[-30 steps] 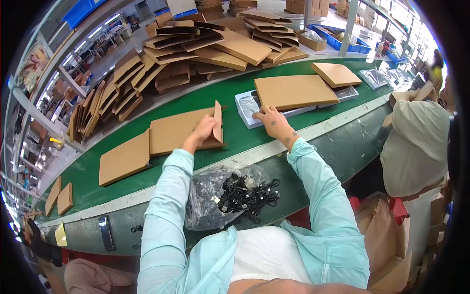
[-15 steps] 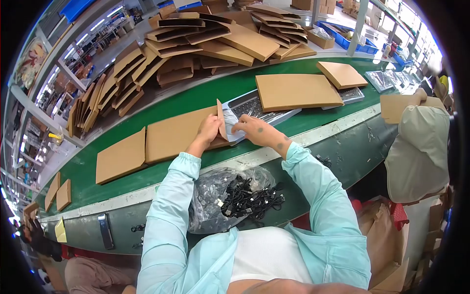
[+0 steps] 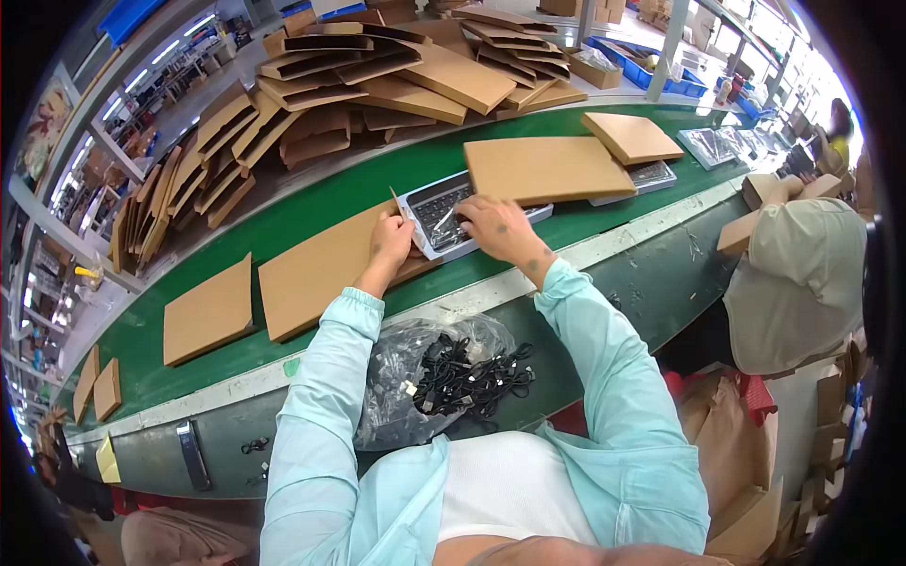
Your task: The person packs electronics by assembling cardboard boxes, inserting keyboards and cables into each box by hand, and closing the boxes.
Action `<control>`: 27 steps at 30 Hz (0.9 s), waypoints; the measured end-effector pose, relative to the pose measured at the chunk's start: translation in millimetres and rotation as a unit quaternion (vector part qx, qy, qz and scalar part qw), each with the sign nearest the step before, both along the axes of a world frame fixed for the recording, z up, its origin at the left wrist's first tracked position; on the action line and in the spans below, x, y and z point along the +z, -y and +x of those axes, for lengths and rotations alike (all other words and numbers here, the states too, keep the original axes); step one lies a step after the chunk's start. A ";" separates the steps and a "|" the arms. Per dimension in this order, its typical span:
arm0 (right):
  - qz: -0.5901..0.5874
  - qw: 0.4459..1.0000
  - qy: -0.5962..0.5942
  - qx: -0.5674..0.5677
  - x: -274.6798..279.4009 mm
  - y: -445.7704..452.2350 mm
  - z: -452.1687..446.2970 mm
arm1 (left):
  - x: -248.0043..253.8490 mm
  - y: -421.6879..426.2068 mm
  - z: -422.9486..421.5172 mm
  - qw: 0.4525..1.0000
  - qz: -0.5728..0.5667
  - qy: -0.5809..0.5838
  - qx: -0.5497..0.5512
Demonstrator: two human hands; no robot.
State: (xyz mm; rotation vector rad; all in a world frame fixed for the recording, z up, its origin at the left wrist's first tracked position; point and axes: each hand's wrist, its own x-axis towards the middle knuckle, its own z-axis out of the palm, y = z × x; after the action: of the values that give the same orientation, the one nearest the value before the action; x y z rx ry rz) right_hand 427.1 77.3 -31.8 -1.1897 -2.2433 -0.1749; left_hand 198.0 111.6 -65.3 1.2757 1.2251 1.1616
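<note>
A plastic-wrapped keyboard with dark keys and a pale rim lies on the green belt. Its left end meets the open end of a long flat cardboard box. My left hand is closed around the box's open end, beside a raised flap. The curled fingers of my right hand pinch at the keyboard's clear wrap, and the fingertips partly cover the keys. Another flat cardboard box rests over the keyboard's right part. In front of me sits a clear plastic bag of black cables.
Many open cardboard boxes are piled behind the green belt. Another box lies at left, and wrapped keyboards lie far right. A co-worker's sleeve shows at right. A dark narrow object lies near the front edge.
My right hand has moved right along the keyboard. The whitish wrap at its left end is drawn back, showing more keys. The whole view has shifted; a co-worker at right has moved a box.
</note>
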 end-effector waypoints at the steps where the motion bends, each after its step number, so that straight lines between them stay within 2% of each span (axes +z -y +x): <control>1: 0.041 0.990 0.106 -0.078 -0.9 -3.6 7.7 | -5.1 -2.3 -2.1 1.000 0.013 -0.017 0.004; 3: -0.003 0.927 0.209 -0.310 1.4 -10.9 19.7 | -16.6 -11.2 -8.3 0.998 0.043 -0.049 0.015; 4: -0.050 0.919 0.199 -0.337 -2.5 -18.9 31.9 | -13.9 -9.8 -11.5 0.987 0.094 -0.127 0.018; 5: -0.098 0.907 0.190 -0.362 -7.8 -25.7 47.0 | -12.5 -9.8 -11.8 0.990 0.083 -0.109 0.019; 9: -0.172 0.931 0.005 -0.323 -19.5 -36.1 73.2 | 2.0 4.4 -12.8 0.995 0.060 -0.084 0.014; 10: -0.140 0.941 -0.050 -0.305 -27.3 -40.2 72.7 | 2.8 5.6 -14.5 0.995 0.055 -0.077 0.013; 13: -0.218 0.919 -0.137 -0.298 -15.8 -45.8 57.8 | -4.0 -2.6 -20.3 1.000 0.018 -0.008 -0.003; 15: -0.234 0.950 -0.030 -0.204 3.3 -36.8 15.1 | -3.4 -4.5 -11.3 0.999 0.000 0.034 -0.005; 17: -0.309 0.941 -0.100 -0.093 49.1 19.5 -50.5 | -12.8 -17.4 4.2 0.969 0.211 -0.122 0.024; 19: -0.316 0.931 -0.180 -0.026 55.2 35.7 -84.2 | 23.4 -9.1 0.7 0.983 0.178 -0.047 0.030; 20: -0.392 0.857 -0.328 0.062 56.4 32.8 -83.1 | 71.7 15.9 -19.4 0.991 0.057 0.104 -0.067; 21: -0.452 0.748 -0.464 0.148 59.0 26.9 -80.2 | 107.2 39.6 -30.5 0.984 0.058 0.157 -0.061; 22: -0.382 0.797 -0.433 0.177 81.5 34.0 -70.8 | 128.2 45.8 -50.0 0.978 0.064 0.185 -0.073; 23: -0.321 0.829 -0.421 0.181 97.2 38.2 -62.3 | 166.0 64.1 -66.5 0.970 0.144 0.165 -0.110; 24: -0.304 0.840 -0.413 0.175 107.1 38.9 -54.6 | 200.0 81.7 -80.7 0.969 0.201 0.108 -0.096; 27: -0.299 0.866 -0.360 0.173 131.6 46.0 -16.8 | 264.7 86.6 -148.0 0.980 0.187 -0.063 -0.021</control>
State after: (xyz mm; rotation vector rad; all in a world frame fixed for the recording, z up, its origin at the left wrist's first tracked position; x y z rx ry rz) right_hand 410.3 31.2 99.8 -0.8780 -1.7948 1.0127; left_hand 50.0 25.1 199.4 1.6678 1.0950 1.3385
